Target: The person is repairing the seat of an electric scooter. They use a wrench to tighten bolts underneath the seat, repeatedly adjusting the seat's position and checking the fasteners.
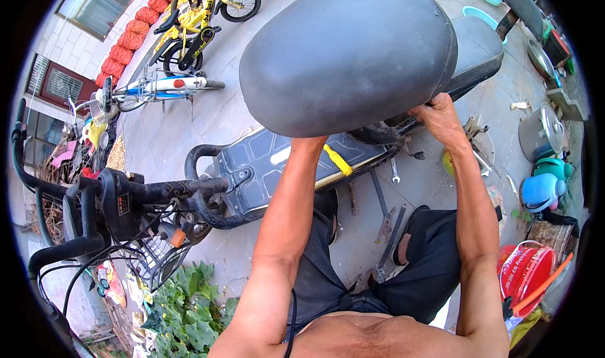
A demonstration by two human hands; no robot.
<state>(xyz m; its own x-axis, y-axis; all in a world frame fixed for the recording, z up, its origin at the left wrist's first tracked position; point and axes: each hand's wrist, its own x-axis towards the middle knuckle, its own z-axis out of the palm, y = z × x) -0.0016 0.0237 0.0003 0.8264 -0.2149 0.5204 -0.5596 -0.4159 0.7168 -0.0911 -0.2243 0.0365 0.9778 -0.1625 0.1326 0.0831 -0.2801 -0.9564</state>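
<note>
A large black padded scooter seat (pixel 346 55) is tilted up in front of me, above the electric scooter's footboard (pixel 252 162). My left hand (pixel 310 142) reaches beneath its near edge; the fingers are hidden behind the seat. My right hand (pixel 442 117) is closed, fingers curled at the seat's right lower edge, and what lies in them is not visible. Between my arms a yellow-handled tool (pixel 338 160) lies on the footboard. Behind the raised seat sits a second black seat section (pixel 479 49).
The scooter's handlebar (pixel 69 251) extends left. A wrench (pixel 395 171) and pliers (pixel 385 225) lie on the floor by my legs. A yellow child's bike (pixel 200 24) and a blue-white bike (pixel 157 88) stand far left. At right are a red bucket (pixel 529 276) and a metal pot (pixel 539 131).
</note>
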